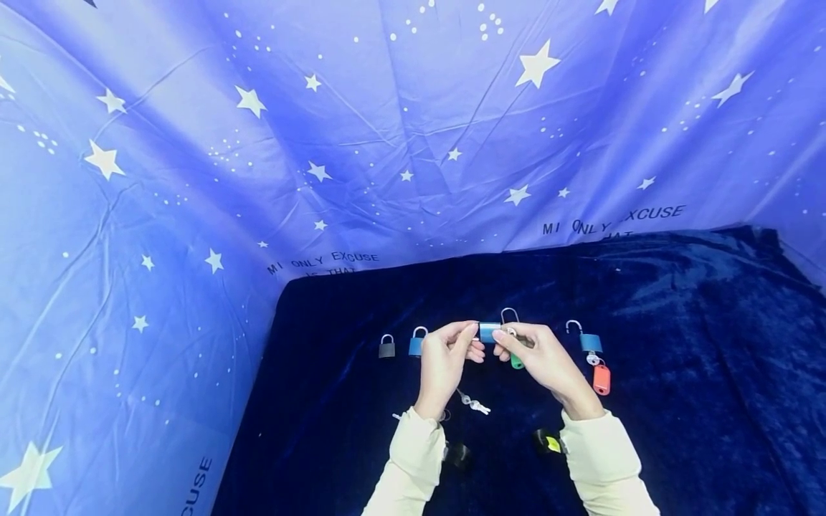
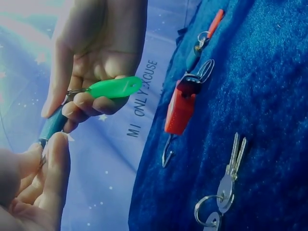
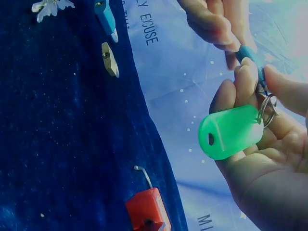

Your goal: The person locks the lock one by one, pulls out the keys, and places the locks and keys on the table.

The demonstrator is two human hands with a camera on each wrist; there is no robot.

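A small blue padlock [image 1: 490, 332] is held up between both hands. My left hand [image 1: 445, 358] pinches its shackle end, where the fingers hide most of the shackle. At the other end, my right hand [image 1: 532, 351] grips the body between thumb and fingers. A key sits at the bottom of the padlock, mostly covered by the right fingers. From the key's ring hangs a green key tag [image 3: 233, 132], lying against the right palm. Behind the right hand, a red padlock [image 2: 180, 113] rests on the cloth with its hooked shackle end loose.
Left of the hands stand a dark brass padlock [image 1: 386, 350] and another blue padlock [image 1: 415, 347]. To the right lies a blue padlock [image 1: 590, 342] with raised shackle, key and red tag [image 1: 601, 380]. Loose keys [image 1: 476, 405] lie nearer on dark blue velvet [image 1: 323, 430]. A starry curtain [image 1: 400, 143] rises behind.
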